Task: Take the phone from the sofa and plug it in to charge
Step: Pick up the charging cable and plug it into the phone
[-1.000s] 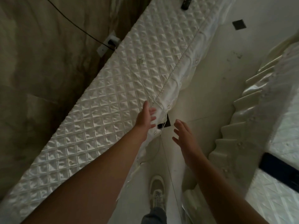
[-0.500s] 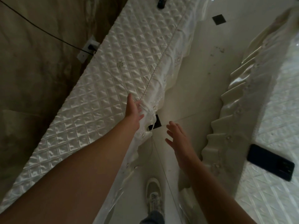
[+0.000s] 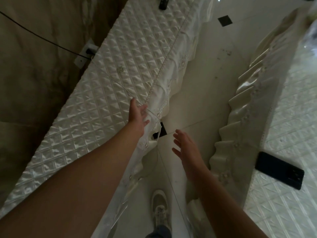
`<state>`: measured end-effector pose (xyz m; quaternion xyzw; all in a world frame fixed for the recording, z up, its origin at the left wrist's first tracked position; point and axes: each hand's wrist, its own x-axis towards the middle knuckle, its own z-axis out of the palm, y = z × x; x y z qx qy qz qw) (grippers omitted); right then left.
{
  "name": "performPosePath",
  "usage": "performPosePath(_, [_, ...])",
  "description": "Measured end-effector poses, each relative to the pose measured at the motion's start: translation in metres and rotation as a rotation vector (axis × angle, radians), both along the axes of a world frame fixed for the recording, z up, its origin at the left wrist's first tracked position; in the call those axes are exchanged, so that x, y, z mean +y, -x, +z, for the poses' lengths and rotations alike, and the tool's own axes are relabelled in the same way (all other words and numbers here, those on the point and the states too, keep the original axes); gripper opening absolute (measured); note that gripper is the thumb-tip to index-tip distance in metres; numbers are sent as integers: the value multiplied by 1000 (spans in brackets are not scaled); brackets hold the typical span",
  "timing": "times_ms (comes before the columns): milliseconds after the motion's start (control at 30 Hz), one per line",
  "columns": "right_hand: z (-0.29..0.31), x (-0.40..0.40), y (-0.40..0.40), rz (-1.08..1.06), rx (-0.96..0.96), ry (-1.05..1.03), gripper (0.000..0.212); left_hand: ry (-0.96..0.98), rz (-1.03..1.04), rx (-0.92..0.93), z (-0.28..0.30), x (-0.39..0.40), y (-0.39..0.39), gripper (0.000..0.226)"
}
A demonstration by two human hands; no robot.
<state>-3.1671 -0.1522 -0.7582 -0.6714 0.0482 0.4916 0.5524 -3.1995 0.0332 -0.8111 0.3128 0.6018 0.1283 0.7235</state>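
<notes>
Both hands [image 3: 138, 115] [image 3: 187, 146] open, grip empty; flat dark phone [image 3: 279, 172] lies on quilted, perhaps satin sofa [image 3: 291, 208].

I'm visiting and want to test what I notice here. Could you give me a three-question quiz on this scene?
1. True or false: the right hand is holding the phone.
2. What is the left hand touching? A) a thin white cable B) the remote C) the shoe
3. Fill in: a black cord is plugged into the wall ____ beside the quilted cover.

Key: 1 false; 2 A; 3 socket.
</notes>
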Motion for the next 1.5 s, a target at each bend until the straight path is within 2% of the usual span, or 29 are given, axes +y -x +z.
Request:
performPosePath(133, [-5,-1,1,-13,10,-1,19,25,18,36,-3,15,-1,67])
performPosePath(300, [-10,4,2,-28,29,-2,17,51,29,45,-8,29,0,76])
performPosePath(400, [-9,7,0,-37,25,-3,19,91,70,-21,-3,31,2,74])
performPosePath(567, [-9,16,-4,-12,10,28,18,161,164,-155,7,26,15,58])
performPosePath(633, [-10,21,-4,-4,10,31,17,162,65,-133,6,15,23,53])
performPosePath(767, [-17,26,0,23,-4,31,19,76,-326,55,4,-19,34,27])
performPosePath(867, [-23,29,6,50,-43,43,20,70,-400,96,4,-36,45,19])
performPosePath(1033, [-32,17,7,28,-84,105,22,106,-304,-83,21,-36,42,31])
performPosePath(1167, [-37,0,1,18,-146,188,44,130,-243,-227,44,-30,31,30])
performPosePath(1267, [-36,-10,-6,66,-220,236,50,153,-198,-304,60,-26,26,33])
performPosePath(1433, [-37,-24,-14,147,-307,300,59,161,-177,-340,71,-33,22,35])
performPosePath(1500, [-35,-32,-14,248,-347,298,48,125,-214,-306,74,-41,21,39])
